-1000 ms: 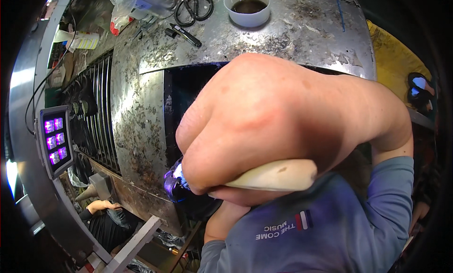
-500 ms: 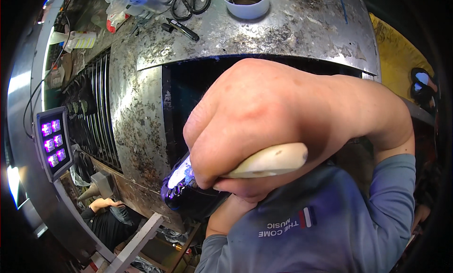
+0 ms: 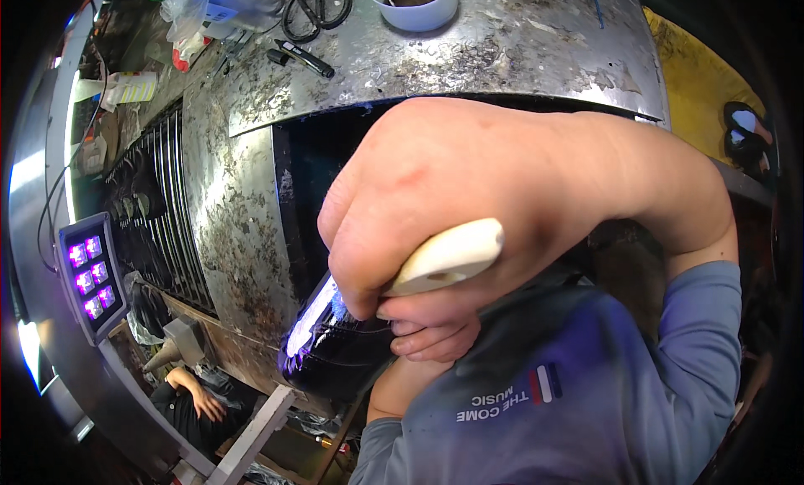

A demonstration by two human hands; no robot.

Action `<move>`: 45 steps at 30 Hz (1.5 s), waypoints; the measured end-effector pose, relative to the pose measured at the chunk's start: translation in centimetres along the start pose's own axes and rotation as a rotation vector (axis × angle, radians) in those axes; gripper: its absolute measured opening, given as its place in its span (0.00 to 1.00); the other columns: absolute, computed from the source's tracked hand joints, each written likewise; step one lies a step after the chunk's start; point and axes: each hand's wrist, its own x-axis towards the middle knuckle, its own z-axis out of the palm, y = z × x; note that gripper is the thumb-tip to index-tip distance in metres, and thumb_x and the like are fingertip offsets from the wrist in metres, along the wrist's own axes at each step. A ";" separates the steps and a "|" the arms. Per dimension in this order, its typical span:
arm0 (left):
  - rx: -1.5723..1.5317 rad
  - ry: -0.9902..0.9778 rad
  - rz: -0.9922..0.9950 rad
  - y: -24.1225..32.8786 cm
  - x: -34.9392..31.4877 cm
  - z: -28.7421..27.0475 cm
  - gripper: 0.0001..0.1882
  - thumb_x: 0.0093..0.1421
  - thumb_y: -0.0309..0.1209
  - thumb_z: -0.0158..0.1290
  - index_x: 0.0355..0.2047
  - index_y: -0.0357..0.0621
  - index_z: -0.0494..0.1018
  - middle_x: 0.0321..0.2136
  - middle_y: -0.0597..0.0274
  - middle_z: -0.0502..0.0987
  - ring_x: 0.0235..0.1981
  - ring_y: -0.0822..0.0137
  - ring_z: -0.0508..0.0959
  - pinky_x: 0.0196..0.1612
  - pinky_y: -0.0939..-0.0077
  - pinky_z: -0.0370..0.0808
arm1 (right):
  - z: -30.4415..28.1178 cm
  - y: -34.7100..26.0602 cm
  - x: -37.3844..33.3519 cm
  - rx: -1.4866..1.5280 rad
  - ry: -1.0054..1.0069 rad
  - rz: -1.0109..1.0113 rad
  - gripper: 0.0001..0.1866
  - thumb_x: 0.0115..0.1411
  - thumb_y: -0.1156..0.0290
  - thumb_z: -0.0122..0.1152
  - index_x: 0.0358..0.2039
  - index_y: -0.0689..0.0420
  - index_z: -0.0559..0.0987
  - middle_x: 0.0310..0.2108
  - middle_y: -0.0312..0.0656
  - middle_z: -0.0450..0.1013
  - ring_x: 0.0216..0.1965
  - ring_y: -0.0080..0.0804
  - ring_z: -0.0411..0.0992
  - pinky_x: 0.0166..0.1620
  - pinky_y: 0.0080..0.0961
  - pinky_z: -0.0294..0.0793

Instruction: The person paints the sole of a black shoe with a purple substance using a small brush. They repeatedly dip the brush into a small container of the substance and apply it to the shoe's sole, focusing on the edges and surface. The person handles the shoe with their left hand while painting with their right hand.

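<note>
Cream-coloured tool handle (image 3: pixel 448 256) sticks out of the right hand (image 3: pixel 469 208), clenched around it above a glossy dark piece (image 3: pixel 331 351).

It was a workshop: a stained, scratched metal workbench (image 3: pixel 519 49) carried scissors (image 3: pixel 316 6) and a marker (image 3: pixel 301 58), beside a purple lamp panel (image 3: pixel 90 276).

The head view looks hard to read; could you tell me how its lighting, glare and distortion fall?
Head view: fisheye bends the metal worktop edges toward a dark rim; the right hand, gripping a pale tool handle, looms large; white-violet glare streaks the glossy dark piece beneath; the purple lamp panel glows at left.
</note>
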 end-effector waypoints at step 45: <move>2.060 1.358 0.506 5.6 -7.1 25.7 0.40 0.50 0.43 0.72 0.56 0.30 0.71 0.46 0.51 0.82 0.45 0.59 0.83 0.52 0.67 0.80 | -5.8 -0.6 -6.0 -0.260 0.315 0.219 0.10 0.52 0.72 0.73 0.35 0.60 0.86 0.32 0.42 0.82 0.33 0.32 0.80 0.38 0.27 0.77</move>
